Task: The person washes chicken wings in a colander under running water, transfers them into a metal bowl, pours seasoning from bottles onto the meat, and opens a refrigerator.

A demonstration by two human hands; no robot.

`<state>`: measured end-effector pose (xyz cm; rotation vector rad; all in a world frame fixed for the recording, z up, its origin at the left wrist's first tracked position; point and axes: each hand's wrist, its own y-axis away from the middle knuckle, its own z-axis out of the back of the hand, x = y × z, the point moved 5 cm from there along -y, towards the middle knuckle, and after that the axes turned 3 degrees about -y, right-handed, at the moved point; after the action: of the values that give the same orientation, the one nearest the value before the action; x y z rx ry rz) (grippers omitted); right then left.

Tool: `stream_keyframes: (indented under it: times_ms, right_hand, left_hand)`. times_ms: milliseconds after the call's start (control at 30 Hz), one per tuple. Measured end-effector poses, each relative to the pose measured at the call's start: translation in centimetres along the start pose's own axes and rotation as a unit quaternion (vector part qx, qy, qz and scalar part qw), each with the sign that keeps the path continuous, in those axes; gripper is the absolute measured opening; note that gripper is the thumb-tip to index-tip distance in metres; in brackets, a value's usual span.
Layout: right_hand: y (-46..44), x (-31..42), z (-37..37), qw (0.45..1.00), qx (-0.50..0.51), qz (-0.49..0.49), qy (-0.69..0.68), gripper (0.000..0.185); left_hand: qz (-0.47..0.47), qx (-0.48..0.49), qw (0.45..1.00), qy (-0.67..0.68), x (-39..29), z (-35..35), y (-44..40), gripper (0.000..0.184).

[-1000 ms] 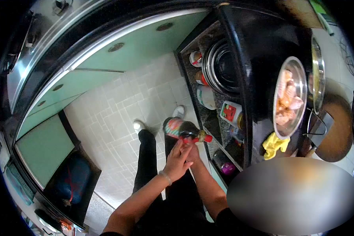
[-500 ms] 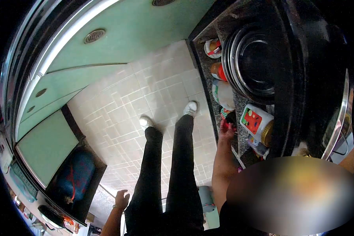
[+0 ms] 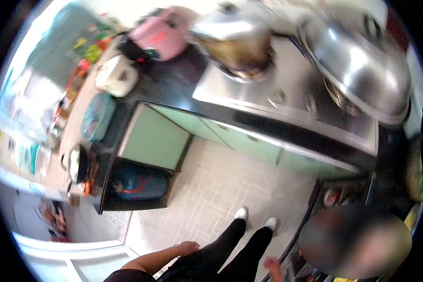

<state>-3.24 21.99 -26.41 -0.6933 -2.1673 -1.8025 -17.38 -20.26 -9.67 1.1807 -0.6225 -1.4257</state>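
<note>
My left hand (image 3: 189,247) hangs beside my dark trousers at the bottom middle, bracelet at the wrist. Its fingers look loose and apart, with nothing visible in them. Lower right, my right hand (image 3: 271,264) is in front of the shelf unit (image 3: 311,207). Motion smears its fingers, so I cannot make out whether anything is in them. Things on the shelf beside it are mostly covered by a blurred oval patch. A small round-topped container (image 3: 332,197) shows at the far end of the shelf.
Ahead, a steel hob (image 3: 291,113) carries a lidded pot (image 3: 235,44) and a large domed steel lid (image 3: 357,61). A pink appliance (image 3: 160,35) and a blue-green tub (image 3: 97,116) stand on the dark counter. Below, a blue gas cylinder (image 3: 143,182) sits in an open cabinet.
My view has swung up and left, bringing the hob and counter in. My right hand, earlier reaching among the shelf jars, now appears lower in view, near the shelf's edge.
</note>
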Motion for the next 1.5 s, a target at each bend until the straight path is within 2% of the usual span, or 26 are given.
stream_keyframes:
  times_ms: [33,67,100,133,167,233,300,333,367,400,433,500,600,733,833,900,967,1033,1067,1100,1167,1233,1300,1433,1467,1500]
  right_hand:
    - [1.8,0.8,-0.7,0.999,-0.044,-0.02,0.008,0.018]
    - [-0.6,-1.0,-0.1,0.904,0.16,0.132,0.375,0.068]
    - [0.2,0.0,-0.8,0.93,0.066,0.085,0.353,0.044]
    - [3.0,3.9,-1.3,0.979,0.032,0.13,0.152,0.037]
    - [3.4,5.3,-0.7,0.996,0.037,-0.07,0.045,0.044]
    - [6.2,12.0,-0.4,0.864,0.155,0.037,0.478,0.07]
    - [10.0,18.8,-3.6,0.797,0.204,0.057,0.565,0.059]
    - [11.7,21.8,-5.4,0.794,0.221,0.055,0.564,0.054]
    - [13.6,24.5,-7.3,0.795,0.236,0.051,0.556,0.048]
    - [15.5,26.7,-9.3,0.797,0.25,0.044,0.548,0.043]
    - [17.5,28.5,-11.0,0.797,0.265,0.035,0.541,0.037]
    - [21.3,30.8,-13.3,0.792,0.288,0.001,0.538,0.026]
    - [28.1,30.8,-16.4,0.778,0.303,-0.106,0.541,0.011]
    - [31.3,24.8,-22.0,0.737,0.348,-0.173,0.553,0.003]
    - [33.0,21.8,-28.0,0.69,0.331,-0.232,0.601,0.01]
    - [32.9,19.5,-31.9,0.637,0.336,-0.244,0.65,0.007]
    - [32.8,17.1,-33.9,0.625,0.358,-0.283,0.633,0.006]
    - [33.3,15.4,-36.8,0.62,0.369,-0.32,0.614,0.006]
    - [33.7,15.2,-38.7,0.549,0.388,-0.291,0.681,0.008]
    - [34.2,15.1,-40.8,0.472,0.401,-0.26,0.741,0.011]
    - [36.3,14.9,-46.8,0.42,0.361,-0.269,0.788,0.019]
    - [36.4,14.5,-49.5,0.4,0.408,-0.338,0.748,0.026]
    - [32.5,14.1,-49.1,0.417,0.444,-0.361,0.707,0.022]
    - [30.6,13.4,-62.2,0.372,0.376,-0.294,0.796,0.016]
    - [28.2,13.1,-63.5,0.467,0.411,-0.241,0.745,0.015]
    - [25.6,13.2,-65.1,0.556,0.44,-0.184,0.68,0.014]
  left_hand:
    - [-0.09,-0.029,0.995,-0.013,-2.2,1.7,2.5,0.029]
    - [-0.093,-0.05,0.994,-0.035,-2.5,2.4,3.9,0.029]
    - [-0.093,-0.069,0.991,-0.06,-1.2,1.1,4.9,0.028]
    - [-0.088,-0.076,0.989,-0.097,1.1,-1.1,5.5,0.029]
    - [-0.08,-0.078,0.985,-0.132,2.6,-3.4,6.3,0.029]
    - [0.031,-0.069,0.997,0.01,0.9,-4.0,14.5,0.031]
    - [-0.051,-0.035,0.993,0.099,-0.4,-8.6,21.1,0.032]
    - [-0.03,0.047,0.947,0.316,-2.0,-11.5,24.1,0.031]
    - [-0.016,0.133,0.846,0.516,-3.5,-14.2,26.8,0.03]
    - [-0.025,0.129,0.835,0.534,-3.8,-17.4,27.6,0.03]
    - [-0.062,0.057,0.749,0.657,-4.7,-20.1,28.0,0.029]
    - [-0.047,-0.025,0.483,0.874,-5.4,-25.9,28.2,0.027]
    - [0.029,-0.09,0.644,0.759,-7.8,-21.8,36.4,0.009]
    - [0.054,-0.102,0.586,0.802,-6.3,-24.7,41.6,0.003]
    - [0.087,-0.127,0.593,0.79,-3.7,-25.3,45.6,0.002]
    - [0.105,-0.075,0.402,0.906,-3.2,-29.0,47.4,0.006]
    - [0.088,-0.077,0.352,0.928,-2.5,-33.7,48.4,0.013]
    - [0.001,-0.109,0.193,0.975,-1.6,-34.8,49.7,0.015]
    - [-0.001,-0.114,0.184,0.976,-0.8,-34.8,50.4,0.015]
    - [0.0,-0.101,0.238,0.966,0.1,-34.8,51.0,0.015]
    - [0.004,-0.071,0.342,0.937,1.7,-34.6,52.4,0.014]
    - [0.007,-0.037,0.442,0.896,3.5,-34.1,53.0,0.013]
    - [0.014,-0.028,0.482,0.876,6.9,-32.3,52.9,0.012]
    - [0.045,0.018,0.63,0.775,14.5,-29.8,52.3,0.01]
    - [0.051,0.023,0.648,0.76,15.8,-30.4,51.7,0.01]
    - [0.034,-0.104,0.547,0.83,17.2,-33.4,49.2,0.009]
